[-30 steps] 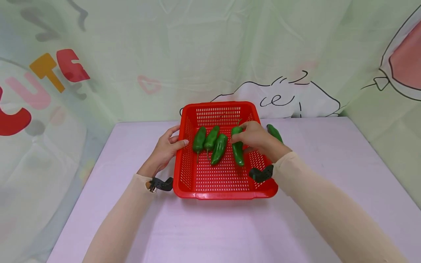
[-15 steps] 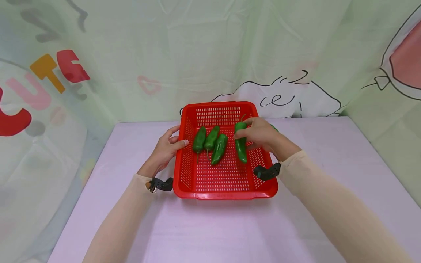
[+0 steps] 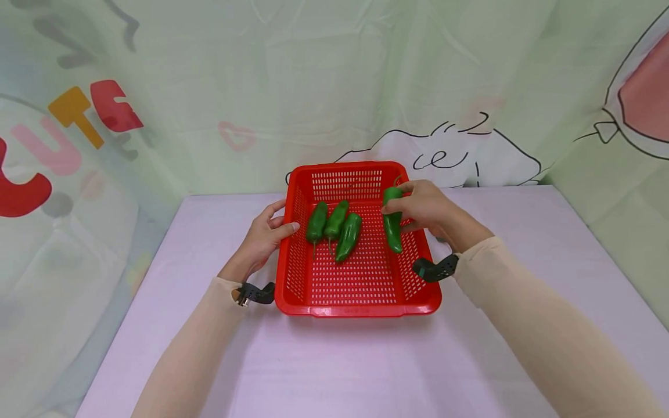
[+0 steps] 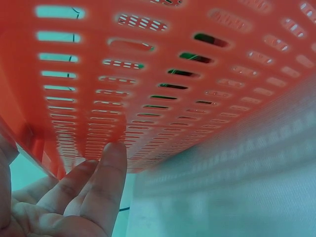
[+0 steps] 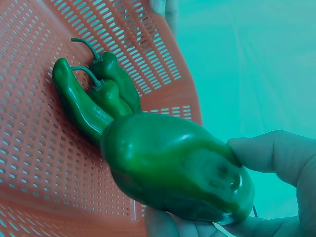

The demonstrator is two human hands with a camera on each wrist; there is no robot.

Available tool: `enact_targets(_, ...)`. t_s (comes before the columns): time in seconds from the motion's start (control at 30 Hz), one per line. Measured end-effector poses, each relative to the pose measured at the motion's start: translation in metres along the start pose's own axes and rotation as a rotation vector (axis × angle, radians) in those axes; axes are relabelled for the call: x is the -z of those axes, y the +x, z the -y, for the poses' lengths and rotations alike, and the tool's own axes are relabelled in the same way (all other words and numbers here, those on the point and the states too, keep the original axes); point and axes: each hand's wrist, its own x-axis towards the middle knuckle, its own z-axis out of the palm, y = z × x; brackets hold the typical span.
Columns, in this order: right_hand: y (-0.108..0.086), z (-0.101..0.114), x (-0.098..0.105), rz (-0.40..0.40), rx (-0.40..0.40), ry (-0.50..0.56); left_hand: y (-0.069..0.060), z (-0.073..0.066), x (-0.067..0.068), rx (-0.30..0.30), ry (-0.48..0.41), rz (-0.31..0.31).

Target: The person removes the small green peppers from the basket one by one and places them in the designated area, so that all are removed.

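Your right grip (image 3: 425,209) pinches a long green pepper (image 3: 392,232), your left grip (image 3: 266,232) a red rectangular plastic basket (image 3: 360,310). Only the left-wrist view shows its outer wall (image 4: 148,86).

The surface (image 3: 334,371) is pale lilac and flat, with a straight far edge; a red slotted basket (image 3: 358,311) stands upright on it, roughly midway between its sides, the back end hiding part of that edge.

Your peppers (image 3: 348,238) are green, your basket (image 3: 358,311) red with slotted grids, your sleeves (image 3: 188,342) cream, your table (image 3: 334,371) pale lilac.
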Motion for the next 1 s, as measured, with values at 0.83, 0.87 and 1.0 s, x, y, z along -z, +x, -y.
enact_targets(0.83, -0.003, -0.006, 0.027, -0.023, 0.009, 0.02, 0.001, 0.002, 0.0, 0.01, 0.0, -0.011)
enact_targets(0.87, -0.003, -0.006, 0.028, -0.026, 0.011, 0.017, 0.001, 0.002, 0.001, 0.008, 0.001, -0.009)
enact_targets(1.0, -0.005, -0.008, 0.034, -0.048, 0.018, -0.003, 0.001, 0.003, 0.001, 0.003, 0.003, -0.001)
